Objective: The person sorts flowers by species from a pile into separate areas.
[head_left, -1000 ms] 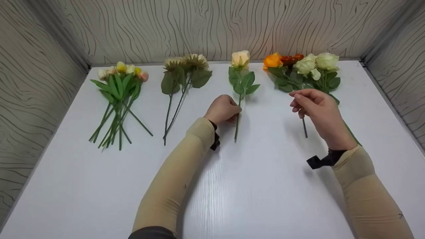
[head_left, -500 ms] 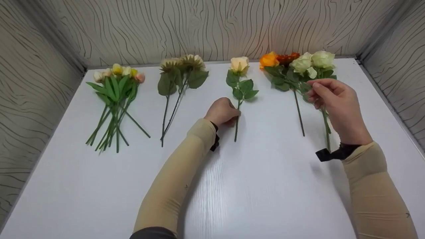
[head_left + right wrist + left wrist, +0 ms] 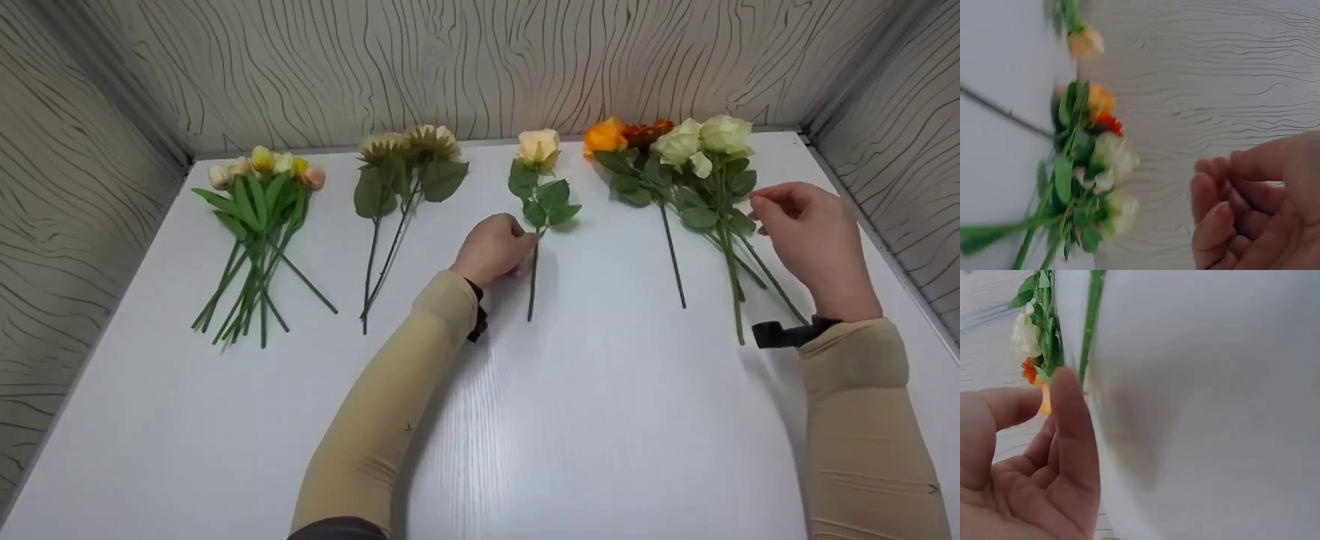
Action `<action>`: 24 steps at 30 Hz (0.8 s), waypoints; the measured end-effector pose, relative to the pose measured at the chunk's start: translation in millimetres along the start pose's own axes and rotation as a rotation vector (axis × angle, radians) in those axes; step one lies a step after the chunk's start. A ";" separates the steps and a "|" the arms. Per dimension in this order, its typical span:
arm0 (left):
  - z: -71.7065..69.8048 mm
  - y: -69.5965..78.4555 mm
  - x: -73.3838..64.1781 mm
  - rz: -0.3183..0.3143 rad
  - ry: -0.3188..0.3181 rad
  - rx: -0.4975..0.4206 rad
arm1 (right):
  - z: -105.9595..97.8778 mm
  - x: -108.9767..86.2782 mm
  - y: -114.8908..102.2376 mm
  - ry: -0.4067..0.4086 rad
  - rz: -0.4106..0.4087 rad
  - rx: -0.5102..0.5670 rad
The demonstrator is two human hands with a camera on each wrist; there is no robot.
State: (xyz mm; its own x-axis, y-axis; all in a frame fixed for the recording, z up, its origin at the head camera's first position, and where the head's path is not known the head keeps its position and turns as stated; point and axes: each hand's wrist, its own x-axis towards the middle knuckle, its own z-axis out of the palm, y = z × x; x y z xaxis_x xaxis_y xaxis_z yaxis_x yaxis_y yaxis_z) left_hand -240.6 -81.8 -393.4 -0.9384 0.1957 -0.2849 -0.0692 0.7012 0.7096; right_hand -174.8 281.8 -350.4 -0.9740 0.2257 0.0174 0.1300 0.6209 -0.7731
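Note:
Mid-table in the head view lies a peach rose (image 3: pixel 538 150) with a green leafy stem. My left hand (image 3: pixel 491 246) is at this stem, its fingertips overlapping it. In the left wrist view, a gap shows between the thumb (image 3: pixel 1013 405) and index finger (image 3: pixel 1075 427), and nothing is gripped there. Just right of a bunch of creamy white roses (image 3: pixel 679 144), my right hand (image 3: pixel 817 236) hovers with loosely curled fingers and holds nothing. Beside the white roses, partly overlapped by them, are an orange rose (image 3: pixel 604 139) and a dark red flower (image 3: pixel 646 133).
On the left of the white table (image 3: pixel 585 435) lies a bunch of tulips (image 3: pixel 259 195). Two cream flowers (image 3: pixel 409 146) with brownish-green undersides and large leaves lie between the tulips and the peach rose. A wood-patterned wall (image 3: pixel 465 60) rises behind the blooms.
My right hand has moved right, off the white roses, whose stems now show. The left hand has slid slightly up and left along the peach rose's stem. The head view has shifted a little.

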 end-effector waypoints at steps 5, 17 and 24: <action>12.3 16.8 -14.0 0.231 0.100 0.154 | -4.0 7.1 27.1 -0.142 0.022 -0.325; 63.3 45.9 -61.9 0.915 -0.020 0.607 | 3.3 10.0 49.6 -0.213 0.020 -0.405; 68.6 44.2 -66.2 0.929 -0.092 0.592 | 1.4 10.3 53.7 -0.203 0.018 -0.404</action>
State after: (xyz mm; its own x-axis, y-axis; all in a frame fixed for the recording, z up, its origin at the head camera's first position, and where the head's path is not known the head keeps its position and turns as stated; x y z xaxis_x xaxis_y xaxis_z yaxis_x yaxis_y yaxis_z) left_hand -158.3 -16.7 -387.5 -0.5105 0.8493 0.1348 0.8456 0.4674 0.2580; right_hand -178.2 316.4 -392.6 -0.9824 0.1120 -0.1495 0.1695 0.8708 -0.4615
